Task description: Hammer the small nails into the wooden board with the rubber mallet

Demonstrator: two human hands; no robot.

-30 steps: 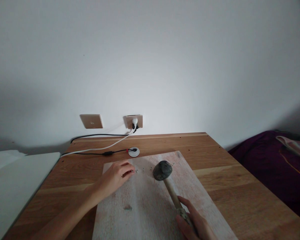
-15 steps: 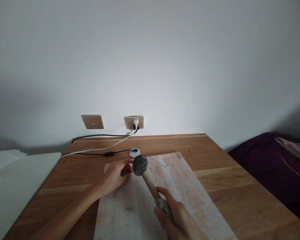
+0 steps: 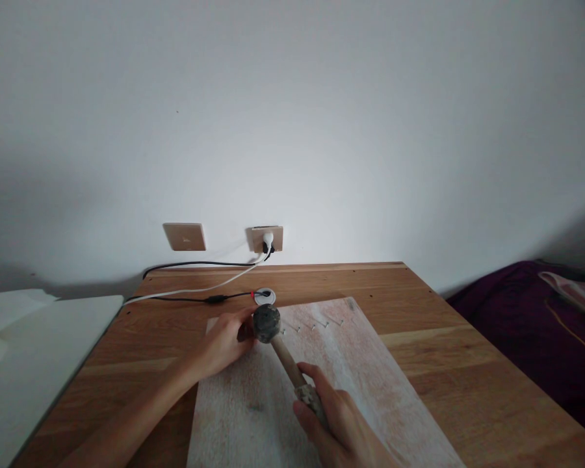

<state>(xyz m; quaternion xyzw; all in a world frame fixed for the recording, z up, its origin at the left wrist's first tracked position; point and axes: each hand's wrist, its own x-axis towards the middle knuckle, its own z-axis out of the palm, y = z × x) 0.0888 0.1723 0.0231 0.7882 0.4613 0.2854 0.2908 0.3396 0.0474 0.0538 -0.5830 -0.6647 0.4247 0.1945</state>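
My right hand (image 3: 334, 416) is wrapped round the grip of a mallet (image 3: 286, 361), which has a dark round head and a pale wooden handle. The mallet head hangs over the fingertips of my left hand (image 3: 227, 341) and hides them in part. Those fingers are pinched at the far left part of a whitewashed board (image 3: 273, 409); half a second ago a small nail tip showed between them. To the right of the mallet head, several thin nails (image 3: 313, 327) stand in a row along the board's far side.
The board lies on a wooden desk (image 3: 419, 377) against the wall. Behind it are a round cable grommet (image 3: 264, 296), a black cable (image 3: 214, 299), a white cable (image 3: 199, 290) and a wall socket (image 3: 273, 239). A white surface (image 3: 68, 351) is at left, purple fabric (image 3: 517, 318) at right.
The mallet head has shifted slightly left and now covers more of my left fingertips. One more nail at the row's left end shows beside it. My left hand stays at the same spot.
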